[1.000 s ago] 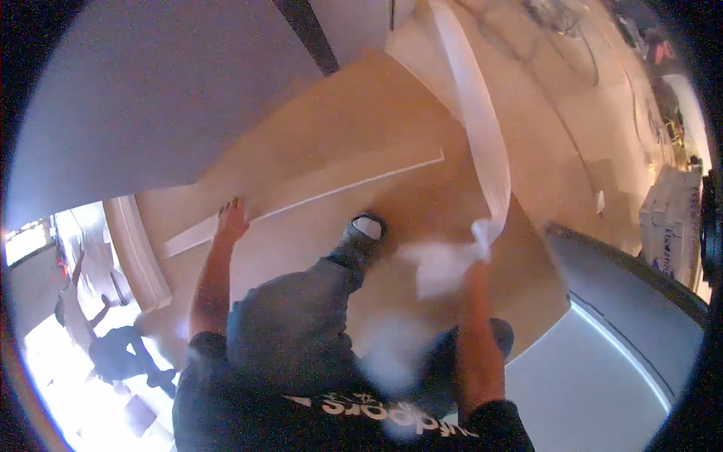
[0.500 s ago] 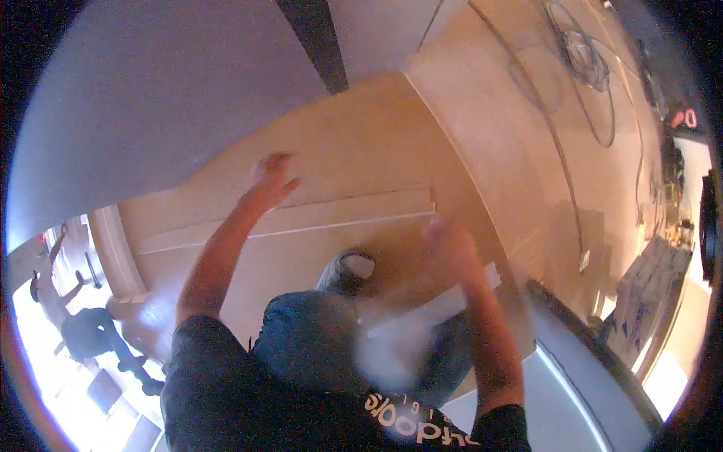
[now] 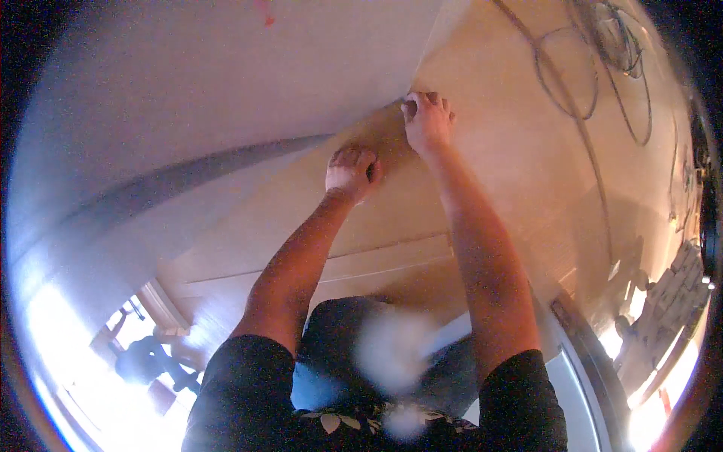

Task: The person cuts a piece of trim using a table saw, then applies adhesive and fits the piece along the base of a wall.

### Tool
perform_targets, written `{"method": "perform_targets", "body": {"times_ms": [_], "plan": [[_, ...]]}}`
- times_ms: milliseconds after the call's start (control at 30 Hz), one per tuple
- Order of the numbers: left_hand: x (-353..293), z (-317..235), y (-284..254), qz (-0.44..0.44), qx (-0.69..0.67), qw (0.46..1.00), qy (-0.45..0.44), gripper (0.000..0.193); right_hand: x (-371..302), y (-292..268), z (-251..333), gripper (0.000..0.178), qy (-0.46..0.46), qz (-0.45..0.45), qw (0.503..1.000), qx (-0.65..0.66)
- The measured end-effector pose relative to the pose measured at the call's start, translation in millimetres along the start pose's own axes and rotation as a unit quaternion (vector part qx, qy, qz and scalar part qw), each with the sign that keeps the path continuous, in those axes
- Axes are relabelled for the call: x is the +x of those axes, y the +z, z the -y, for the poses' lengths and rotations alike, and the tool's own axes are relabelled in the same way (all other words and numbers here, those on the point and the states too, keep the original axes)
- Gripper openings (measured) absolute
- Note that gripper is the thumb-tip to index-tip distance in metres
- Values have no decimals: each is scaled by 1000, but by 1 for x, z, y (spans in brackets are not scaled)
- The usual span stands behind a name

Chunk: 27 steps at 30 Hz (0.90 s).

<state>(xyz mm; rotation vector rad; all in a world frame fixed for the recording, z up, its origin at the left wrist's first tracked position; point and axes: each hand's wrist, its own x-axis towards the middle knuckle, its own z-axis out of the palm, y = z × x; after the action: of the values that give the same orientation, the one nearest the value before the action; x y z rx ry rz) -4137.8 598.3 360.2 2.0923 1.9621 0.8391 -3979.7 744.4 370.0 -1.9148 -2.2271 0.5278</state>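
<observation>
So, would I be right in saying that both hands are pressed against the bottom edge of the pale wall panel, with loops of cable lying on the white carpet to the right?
Nearly: in the head view both the left hand and right hand are at the pale wall panel edge, and the cable loops lie to the right, but on a tan wooden floor, not white carpet.

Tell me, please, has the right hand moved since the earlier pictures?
Yes. The right hand has reached forward, away from the knee, up to the wall's corner.

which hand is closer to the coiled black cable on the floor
Right. The right hand grips the corner of the big white panel, with the coiled black cable just off to its right on the wooden floor. The left hand sits lower and further left, away from it.
</observation>
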Motion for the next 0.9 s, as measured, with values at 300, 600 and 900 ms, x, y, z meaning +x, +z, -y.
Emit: {"method": "perform_targets", "body": {"times_ms": [300,600,900], "plan": [[3,9,-1,22,15,999,19,11,16,-25,-12,21,-96,73,991,-60],[-3,21,-20,35,19,999,26,11,-219,-151,-170,31,44,227,937,-262],[-3,6,-16,28,58,997,50,12,-199,-94,-188,37,80,23,996,13]]}}
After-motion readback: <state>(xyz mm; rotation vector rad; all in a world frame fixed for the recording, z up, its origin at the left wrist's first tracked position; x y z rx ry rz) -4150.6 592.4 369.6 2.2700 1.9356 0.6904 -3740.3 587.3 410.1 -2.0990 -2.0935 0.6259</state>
